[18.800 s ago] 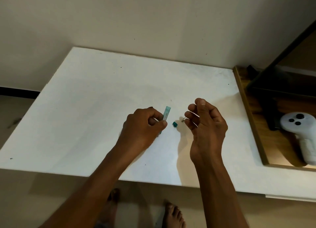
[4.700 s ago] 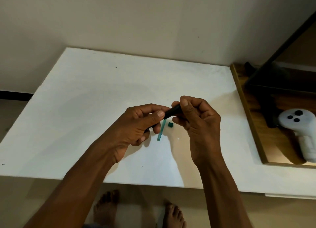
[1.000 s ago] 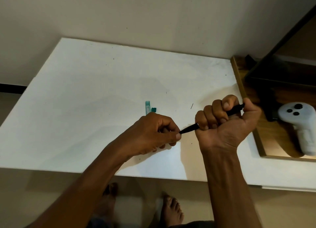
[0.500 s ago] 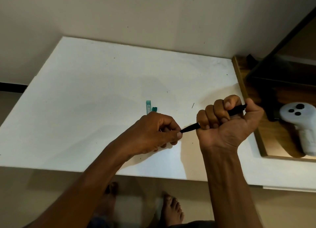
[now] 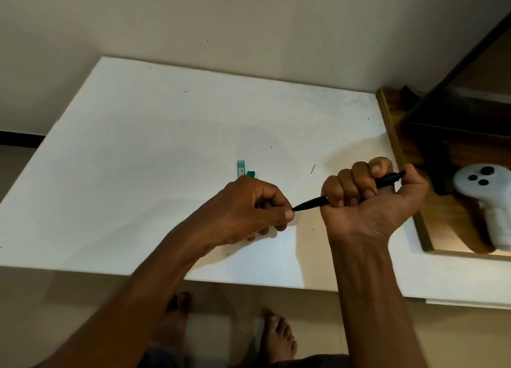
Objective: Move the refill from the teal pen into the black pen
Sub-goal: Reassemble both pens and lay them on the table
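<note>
Above near table point(image 5: 138, 160) edge, black pen point(image 5: 309, 203) sits in my right hand point(image 5: 370, 204), fist curled round barrel; left hand point(image 5: 249, 210) pinches its tip. Refill hidden, seating unclear. Judged thin, light, bendy: hold close to tip. Teal pen point(image 5: 241, 168) lies just beyond left hand. Open room left; wooden tray point(image 5: 387, 119) crowds right.

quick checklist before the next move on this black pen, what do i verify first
1. Right hand wrapped round the black pen: ok.
2. Left hand pinching the pen's tapered tip: ok.
3. Refill seated inside the black pen: cannot tell, hidden.
4. Tip section tightened home: cannot tell, fingers cover the end.
5. Teal barrel and small teal piece lying on the table beyond the left hand, not in either hand: ok.
</note>
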